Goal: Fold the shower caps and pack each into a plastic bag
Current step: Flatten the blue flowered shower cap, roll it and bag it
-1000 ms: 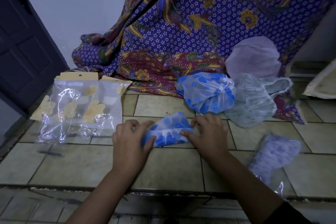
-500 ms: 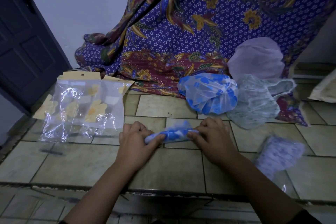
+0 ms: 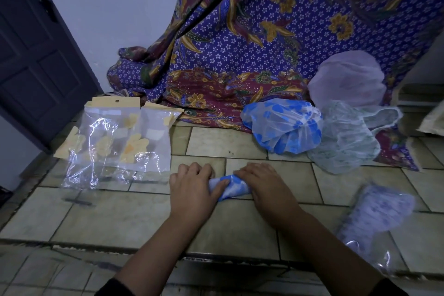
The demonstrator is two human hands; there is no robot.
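A: While both hands press down on it, the blue-flowered shower cap (image 3: pixel 229 187) sits squeezed into a short roll on the tiled floor (image 3: pixel 134 218), between them.

B: Grip?

A: Left hand (image 3: pixel 192 190) curled over the roll's left end, thumb against it. Right hand (image 3: pixel 266 187) flat-curled over the right end, fingers bent on top. Both pinching and pressing the cap; neither spread.

B: Step in hand?

A: Folding, by my reading, and late in it. Roll looks compact. Not bagged yet.

B: Bags?

A: Clear plastic bags (image 3: pixel 117 144) with tan headers and yellow flower prints, lying to the left, near the left hand but apart from it. Cannot tell how many are stacked.

B: What waits?

A: Three loose caps at the back right: a blue-patterned cap (image 3: pixel 283 125), a pale green cap (image 3: pixel 346 139), a lilac cap (image 3: pixel 348 79), against a purple batik cloth (image 3: pixel 264 50). At right, a packed bag (image 3: pixel 374 218) holding a spotted cap, blurred.

B: Next move calls for?

A: Probably one hand keeps the roll tight so it doesn't spring open, the other fetches a bag and opens its mouth. Slippery film; likely fiddly.
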